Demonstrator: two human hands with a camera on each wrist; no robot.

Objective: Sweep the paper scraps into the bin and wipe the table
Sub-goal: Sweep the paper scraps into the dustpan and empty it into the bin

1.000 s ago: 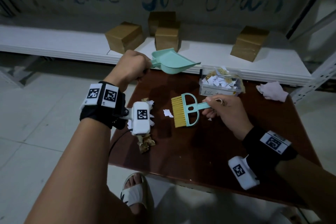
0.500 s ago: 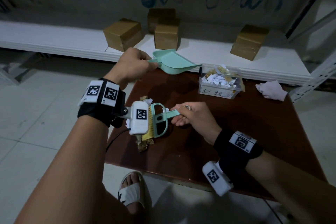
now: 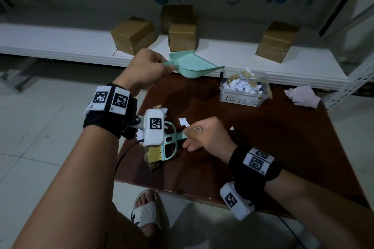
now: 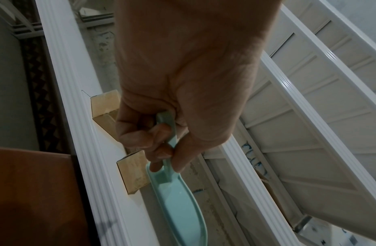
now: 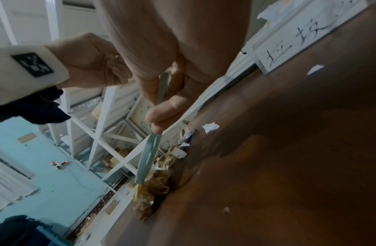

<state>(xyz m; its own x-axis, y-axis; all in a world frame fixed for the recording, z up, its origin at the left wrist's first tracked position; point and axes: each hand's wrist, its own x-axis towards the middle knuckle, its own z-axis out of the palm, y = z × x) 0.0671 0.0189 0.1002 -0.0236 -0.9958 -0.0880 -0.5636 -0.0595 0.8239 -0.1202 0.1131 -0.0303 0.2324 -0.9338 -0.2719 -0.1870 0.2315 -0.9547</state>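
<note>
My left hand [image 3: 145,68] grips the handle of a mint-green dustpan [image 3: 194,64], held in the air over the table's far left corner; the left wrist view shows the fingers curled round that dustpan's [image 4: 178,203] handle. My right hand [image 3: 204,135] grips the handle of a mint-green hand brush [image 3: 164,147], whose yellow bristles touch a heap of white and brown paper scraps [image 5: 161,168] at the brown table's [image 3: 263,147] left edge. The wrist camera hides part of the heap. A clear plastic bin [image 3: 242,91] holding scraps stands at the far side.
A crumpled pinkish cloth [image 3: 302,95] lies at the table's far right corner. Loose white scraps [image 3: 183,121] lie near the brush. Several cardboard boxes [image 3: 133,34] sit on the white shelf behind. My sandalled foot [image 3: 147,210] is below the near edge.
My right hand has swept the brush leftward from the table's middle to the scrap heap at the left edge. The left hand keeps the dustpan raised in about the same place.
</note>
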